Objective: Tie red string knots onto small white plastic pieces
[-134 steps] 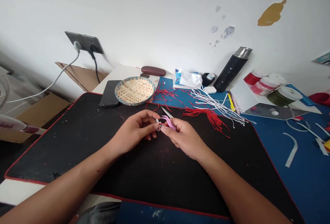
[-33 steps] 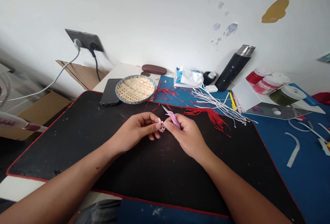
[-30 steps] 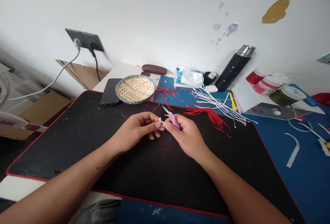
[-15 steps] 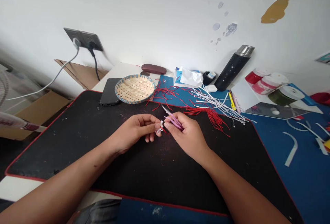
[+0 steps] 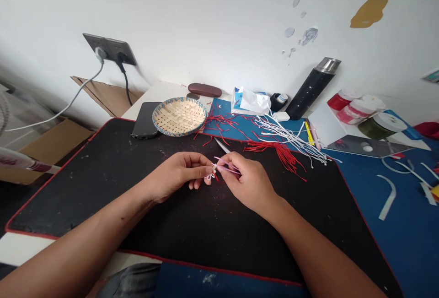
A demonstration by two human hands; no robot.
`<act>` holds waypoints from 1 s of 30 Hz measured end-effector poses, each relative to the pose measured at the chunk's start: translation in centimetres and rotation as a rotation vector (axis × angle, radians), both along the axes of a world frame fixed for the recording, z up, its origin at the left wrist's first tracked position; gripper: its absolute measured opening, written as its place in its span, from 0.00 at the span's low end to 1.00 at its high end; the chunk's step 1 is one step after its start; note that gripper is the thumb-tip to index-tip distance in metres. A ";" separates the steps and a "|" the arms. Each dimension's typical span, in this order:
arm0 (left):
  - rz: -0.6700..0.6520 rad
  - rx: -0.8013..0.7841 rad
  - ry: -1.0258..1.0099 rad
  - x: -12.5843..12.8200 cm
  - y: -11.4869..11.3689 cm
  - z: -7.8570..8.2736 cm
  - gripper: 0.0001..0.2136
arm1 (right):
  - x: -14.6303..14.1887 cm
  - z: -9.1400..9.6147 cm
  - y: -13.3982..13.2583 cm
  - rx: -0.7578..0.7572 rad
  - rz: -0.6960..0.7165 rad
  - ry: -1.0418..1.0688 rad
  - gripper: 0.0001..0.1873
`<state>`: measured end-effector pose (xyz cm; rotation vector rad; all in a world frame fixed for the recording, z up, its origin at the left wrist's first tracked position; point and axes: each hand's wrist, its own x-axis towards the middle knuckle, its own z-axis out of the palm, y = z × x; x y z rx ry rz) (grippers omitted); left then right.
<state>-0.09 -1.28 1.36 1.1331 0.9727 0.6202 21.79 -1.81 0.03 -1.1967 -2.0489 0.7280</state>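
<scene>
A: Head view, mid-frame. Fingers?
B: L hand [image 5: 174, 176]: thumb + index pinched on small white cord loops [image 5: 211, 174], red at centre. R hand [image 5: 250, 183]: fingers closed on pink-handled tool [image 5: 228, 167], end just beside loops.
A: Done vs left?
B: Loops formed, approx. Left over: loose red cords [image 5: 277, 155] + white cords [image 5: 291, 138], heaped upper right of hands, partly on blue mat [image 5: 233, 124].
</scene>
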 end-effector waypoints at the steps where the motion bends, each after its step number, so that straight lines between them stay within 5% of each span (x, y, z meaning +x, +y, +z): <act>1: -0.007 -0.003 0.004 -0.1 0.0 0.0 0.12 | 0.0 0.0 0.0 0.006 0.011 -0.011 0.03; 18: -0.062 -0.082 0.060 -0.3 0.2 0.4 0.14 | -0.2 0.4 -0.3 0.009 0.056 -0.115 0.01; 30: 0.034 -0.201 -0.075 0.5 -0.5 -0.1 0.12 | -0.2 -0.2 -0.4 0.155 0.036 -0.168 0.02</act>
